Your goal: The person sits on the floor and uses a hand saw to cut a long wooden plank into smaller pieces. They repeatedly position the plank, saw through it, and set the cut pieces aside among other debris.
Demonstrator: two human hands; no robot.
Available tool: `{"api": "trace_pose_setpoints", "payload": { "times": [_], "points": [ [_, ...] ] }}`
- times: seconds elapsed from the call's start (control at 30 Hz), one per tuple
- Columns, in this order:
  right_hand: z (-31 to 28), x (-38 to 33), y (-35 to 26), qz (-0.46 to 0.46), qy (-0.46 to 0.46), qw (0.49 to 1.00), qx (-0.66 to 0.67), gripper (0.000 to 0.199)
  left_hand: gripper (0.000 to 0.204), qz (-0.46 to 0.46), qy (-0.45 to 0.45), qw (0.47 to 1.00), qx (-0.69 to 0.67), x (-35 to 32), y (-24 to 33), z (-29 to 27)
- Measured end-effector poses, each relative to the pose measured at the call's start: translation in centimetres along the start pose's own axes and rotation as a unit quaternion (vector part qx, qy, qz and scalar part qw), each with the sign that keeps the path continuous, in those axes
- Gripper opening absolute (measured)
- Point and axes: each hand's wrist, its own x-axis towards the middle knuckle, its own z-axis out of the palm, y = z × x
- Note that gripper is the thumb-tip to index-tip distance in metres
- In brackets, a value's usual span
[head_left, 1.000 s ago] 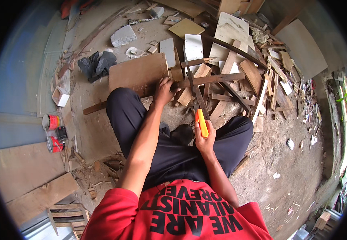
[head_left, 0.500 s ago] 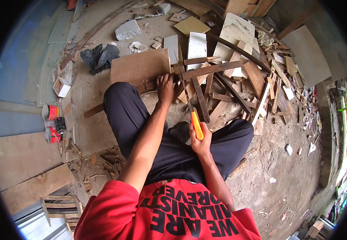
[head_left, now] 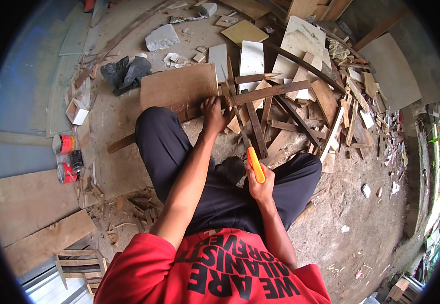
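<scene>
My right hand (head_left: pixel 262 186) is closed around the orange handle of a handsaw (head_left: pixel 256 165). Its narrow blade points away from me and crosses a long brown wooden strip (head_left: pixel 270 91) just right of my left hand. With its fingers wrapped over that strip, my left hand (head_left: pixel 215 115) presses it down beside the blade. The strip slants from low on the left, past my bent knee, up to the right. Behind it stands a brown wooden board (head_left: pixel 179 85); how the two touch is partly hidden by my hand and leg.
A heap of wood offcuts (head_left: pixel 301 114) spreads ahead and to the right. At the back lie a black plastic bag (head_left: pixel 126 73) and a pale stone block (head_left: pixel 162 38). Several cans (head_left: pixel 67 173) stand on the left, near a small white box (head_left: pixel 77 112).
The saw and my right hand have drawn back slightly toward me and to the right. My left hand keeps its hold on the strip.
</scene>
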Motion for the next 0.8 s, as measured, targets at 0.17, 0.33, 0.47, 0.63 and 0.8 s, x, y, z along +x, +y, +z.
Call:
{"api": "trace_pose_setpoints", "payload": {
  "times": [0.17,0.33,0.47,0.63,0.8],
  "points": [
    [0.8,0.3,-0.4,0.013,0.009,1.000,0.009,0.029,0.037,0.029,-0.013,0.999,-0.015,-0.5,-0.4,-0.1],
    [1.2,0.3,-0.5,0.007,0.006,1.000,-0.007,0.028,0.031,0.044,-0.004,0.999,-0.018,-0.6,-0.6,-0.2],
    [0.8,-0.2,-0.9,0.005,0.008,1.000,-0.014,0.026,0.028,0.035,-0.010,0.999,-0.020,-0.4,0.2,-0.5],
    [0.8,0.3,-1.7,0.020,0.003,1.000,0.001,0.025,0.028,0.044,-0.002,0.999,0.003,0.2,-0.3,0.0],
    [0.8,1.7,-2.9,0.061,-0.012,0.998,0.009,0.028,0.025,0.100,-0.007,0.994,-0.043,2.0,-1.9,-0.6]
  ]
}}
